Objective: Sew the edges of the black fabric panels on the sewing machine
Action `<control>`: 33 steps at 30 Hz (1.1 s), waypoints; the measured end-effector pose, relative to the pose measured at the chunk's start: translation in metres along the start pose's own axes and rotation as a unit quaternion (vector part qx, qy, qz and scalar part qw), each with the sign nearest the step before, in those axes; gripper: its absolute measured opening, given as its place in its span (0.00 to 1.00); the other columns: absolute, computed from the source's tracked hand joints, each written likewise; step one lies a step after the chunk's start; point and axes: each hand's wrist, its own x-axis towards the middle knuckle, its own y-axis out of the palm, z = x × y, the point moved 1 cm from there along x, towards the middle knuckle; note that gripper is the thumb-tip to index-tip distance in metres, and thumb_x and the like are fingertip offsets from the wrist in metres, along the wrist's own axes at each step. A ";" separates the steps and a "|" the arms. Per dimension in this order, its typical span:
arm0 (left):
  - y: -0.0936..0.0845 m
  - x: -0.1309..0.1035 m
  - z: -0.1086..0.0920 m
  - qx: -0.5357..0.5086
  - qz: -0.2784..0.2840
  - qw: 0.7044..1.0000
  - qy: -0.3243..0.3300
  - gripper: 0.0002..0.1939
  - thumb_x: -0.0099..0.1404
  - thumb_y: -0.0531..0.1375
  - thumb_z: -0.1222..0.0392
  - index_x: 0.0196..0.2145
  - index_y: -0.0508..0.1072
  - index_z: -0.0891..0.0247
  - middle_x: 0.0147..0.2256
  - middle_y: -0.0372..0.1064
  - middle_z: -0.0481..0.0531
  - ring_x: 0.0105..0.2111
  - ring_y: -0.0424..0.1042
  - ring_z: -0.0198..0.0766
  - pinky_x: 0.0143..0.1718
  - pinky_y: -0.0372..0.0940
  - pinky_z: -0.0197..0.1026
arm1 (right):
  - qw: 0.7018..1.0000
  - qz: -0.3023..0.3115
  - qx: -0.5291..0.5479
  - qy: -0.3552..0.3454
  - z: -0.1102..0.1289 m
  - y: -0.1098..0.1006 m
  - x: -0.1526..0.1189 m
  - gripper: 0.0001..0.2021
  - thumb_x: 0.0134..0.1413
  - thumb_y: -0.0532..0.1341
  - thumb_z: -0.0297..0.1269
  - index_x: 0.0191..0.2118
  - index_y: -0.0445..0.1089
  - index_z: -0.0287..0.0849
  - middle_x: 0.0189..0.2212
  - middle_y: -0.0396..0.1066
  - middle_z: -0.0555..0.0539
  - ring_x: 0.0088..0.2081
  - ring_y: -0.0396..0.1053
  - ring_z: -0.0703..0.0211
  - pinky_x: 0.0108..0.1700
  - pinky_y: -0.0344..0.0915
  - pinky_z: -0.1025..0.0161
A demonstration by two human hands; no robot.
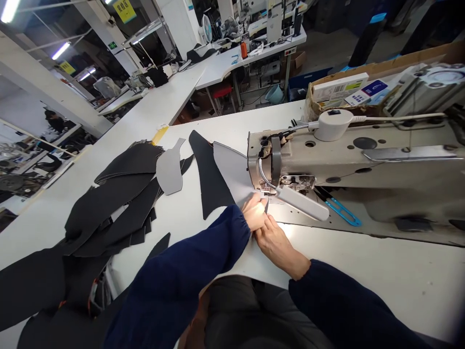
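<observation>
Both hands are close together at the needle area of a sewing machine [337, 160]. My left hand [254, 212] is closed on the near end of a grey fabric panel [232, 169], just in front of the presser foot. Just nearer to me, my right hand [275, 242] has its fingers pressed together on the edge of the same work; a small dark strip shows by the fingertips. Along the grey panel's left side lies a black fabric panel [212, 182], flat on the table. A lit lamp [303, 202] shines on the fingers. The fingertips partly hide the fabric they hold.
Stacked black panels [123, 194] spread over the left of the table [181, 218], with a loose grey piece [170, 167] beside them. Blue thread snips [343, 212] lie under the machine arm. Behind the machine stands a cardboard box [310, 104] holding small packets.
</observation>
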 end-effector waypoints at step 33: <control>0.019 -0.011 0.018 0.058 -0.014 0.988 0.143 0.10 0.65 0.52 0.64 0.39 0.72 0.63 0.43 0.67 0.57 0.45 0.63 0.45 0.40 0.64 0.44 | 0.995 0.023 0.071 0.062 0.008 -0.008 -0.005 0.16 0.60 0.51 0.26 0.50 0.68 0.24 0.50 0.68 0.27 0.56 0.61 0.40 0.57 0.58 0.43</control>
